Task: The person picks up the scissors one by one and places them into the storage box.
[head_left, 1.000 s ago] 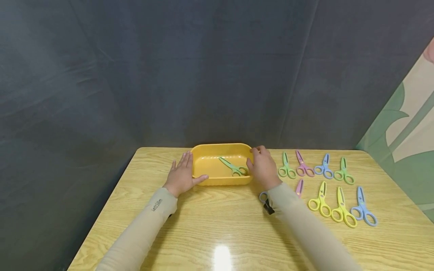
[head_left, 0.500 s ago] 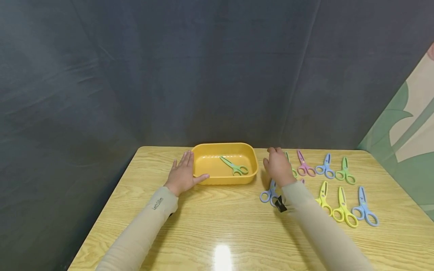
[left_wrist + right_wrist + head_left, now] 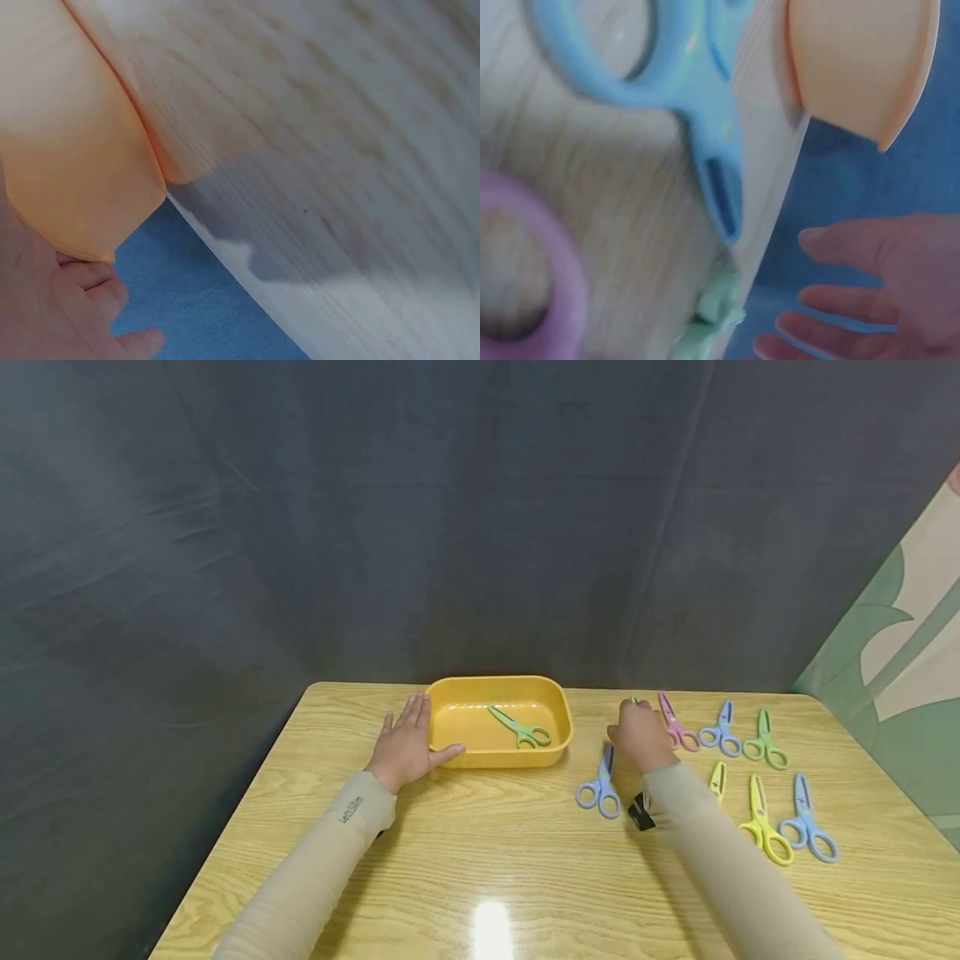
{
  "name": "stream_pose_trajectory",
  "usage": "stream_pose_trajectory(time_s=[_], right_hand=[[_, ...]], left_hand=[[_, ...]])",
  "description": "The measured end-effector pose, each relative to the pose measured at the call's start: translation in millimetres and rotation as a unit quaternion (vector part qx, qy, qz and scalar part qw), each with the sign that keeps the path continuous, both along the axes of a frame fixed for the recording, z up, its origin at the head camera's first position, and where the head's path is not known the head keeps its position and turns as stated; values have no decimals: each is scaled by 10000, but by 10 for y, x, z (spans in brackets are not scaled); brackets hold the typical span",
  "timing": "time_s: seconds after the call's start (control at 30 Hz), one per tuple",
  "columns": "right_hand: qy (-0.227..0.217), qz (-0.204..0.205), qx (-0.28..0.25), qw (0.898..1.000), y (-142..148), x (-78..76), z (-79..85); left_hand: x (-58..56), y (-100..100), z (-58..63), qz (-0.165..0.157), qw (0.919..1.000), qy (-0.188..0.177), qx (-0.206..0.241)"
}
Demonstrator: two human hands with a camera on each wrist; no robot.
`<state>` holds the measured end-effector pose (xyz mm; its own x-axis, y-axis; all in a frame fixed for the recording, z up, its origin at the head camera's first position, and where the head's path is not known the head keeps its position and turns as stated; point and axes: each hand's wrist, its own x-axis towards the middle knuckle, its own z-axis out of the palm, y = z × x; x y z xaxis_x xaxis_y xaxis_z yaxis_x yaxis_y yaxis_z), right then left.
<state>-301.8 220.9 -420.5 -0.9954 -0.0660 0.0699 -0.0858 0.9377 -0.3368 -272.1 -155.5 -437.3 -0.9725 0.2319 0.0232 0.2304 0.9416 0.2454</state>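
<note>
A yellow tray (image 3: 495, 761) stands near the table's back edge, holding one pair of green scissors (image 3: 516, 726). My left hand (image 3: 405, 749) rests along the tray's left side, fingers extended and thumb by the front rim. To the right of the tray, my right hand (image 3: 645, 739) is over another pair of green scissors (image 3: 714, 304), mostly covered in the head view. From the right wrist, its fingers look straight and apart, beside those scissors, holding nothing. Blue scissors (image 3: 602, 785) lie just left of the right hand.
Farther right lie pink scissors (image 3: 677, 727), blue scissors (image 3: 722, 732) and green scissors (image 3: 764, 743) in the back row. Yellow scissors (image 3: 761, 822) and larger blue scissors (image 3: 804, 822) lie nearer. The right forearm partly hides more yellow scissors (image 3: 717, 778). A dark curtain (image 3: 480, 527) hangs behind the table.
My right hand has moved right, from the tray's right rim to the green scissors, uncovering the nearby blue scissors. My left hand stays against the tray.
</note>
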Motion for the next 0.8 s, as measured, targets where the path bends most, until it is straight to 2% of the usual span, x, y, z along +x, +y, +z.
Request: stream_pose_trajectory(time_s=[0.1,0.23,0.57,0.8], right_hand=[[-280,-49,27,9996,93,-27,-54],[-273,56,141,9995,198,-29,-93],[-698,-83,152,9974,233,-15,-65],[-605,-148,136,9980,204,12,-79]], left_hand=[[3,-3,-11,20,10000,-21,15],[-14,-2,-30,22,10000,19,18],[-26,-6,-42,31,10000,36,4],[-24,1,-28,55,9999,18,-85]])
